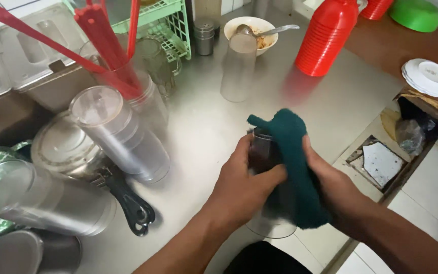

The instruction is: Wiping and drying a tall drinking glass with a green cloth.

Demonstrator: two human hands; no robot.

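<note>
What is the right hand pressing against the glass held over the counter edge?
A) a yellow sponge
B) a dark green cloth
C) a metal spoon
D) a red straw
B: the right hand wraps a dark green cloth around the clear glass that the left hand grips.

Two bare forearms, no sleeves, no rings/watch seen, dark clothing below.
</note>
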